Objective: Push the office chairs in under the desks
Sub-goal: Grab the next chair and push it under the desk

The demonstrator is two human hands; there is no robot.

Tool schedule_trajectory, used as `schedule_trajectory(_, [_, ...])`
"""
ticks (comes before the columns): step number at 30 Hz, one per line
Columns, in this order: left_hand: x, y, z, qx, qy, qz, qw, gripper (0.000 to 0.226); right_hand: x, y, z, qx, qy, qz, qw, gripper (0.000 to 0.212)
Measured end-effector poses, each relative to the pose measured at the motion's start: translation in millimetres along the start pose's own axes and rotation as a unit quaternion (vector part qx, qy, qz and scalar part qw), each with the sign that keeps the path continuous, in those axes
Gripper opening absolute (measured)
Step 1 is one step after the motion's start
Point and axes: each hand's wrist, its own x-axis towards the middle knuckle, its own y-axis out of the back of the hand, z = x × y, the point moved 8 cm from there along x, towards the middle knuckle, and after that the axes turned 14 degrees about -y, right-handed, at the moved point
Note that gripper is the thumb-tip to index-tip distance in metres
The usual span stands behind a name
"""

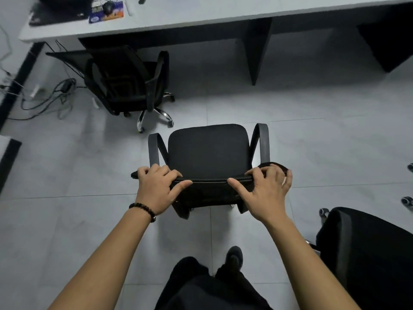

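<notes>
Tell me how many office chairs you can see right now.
3. One chair sits mid-floor, gripped at its backrest by the left hand and right hand. One is at the desk, upper left. One is at the lower right edge. Others may be out of frame.

Centre chair (209, 153): matt black woven cloth seat, smooth matt grey plastic armrests. Upper-left chair (125, 86): black mesh back; glossy chromed metal star base (156, 117). Worktop (201, 14): smooth, matt, pale grey laminate. Floor (312, 142): large pale tiles with a faint sheen. Wrist bracelet (143, 210): dark glossy beads.
</notes>
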Motion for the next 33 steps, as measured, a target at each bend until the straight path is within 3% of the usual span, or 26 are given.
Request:
schedule_trajectory(12, [226, -20, -35, -0.027, -0.009, 0.018, 0.999, 0.065, 225, 14, -24, -0.017, -0.021, -0.020, 0.999, 0.067])
schedule_trajectory(23, [434, -38, -72, -0.031, -0.023, -0.034, 0.999, 0.065, 421, 35, -54, -0.038, -0.054, -0.049, 0.997, 0.064])
schedule_trajectory(33, [548, -43, -105, -0.029, 0.033, -0.023, 0.999, 0.066, 566, 37, -93, -0.032, 0.003, -0.042, 0.999, 0.072])
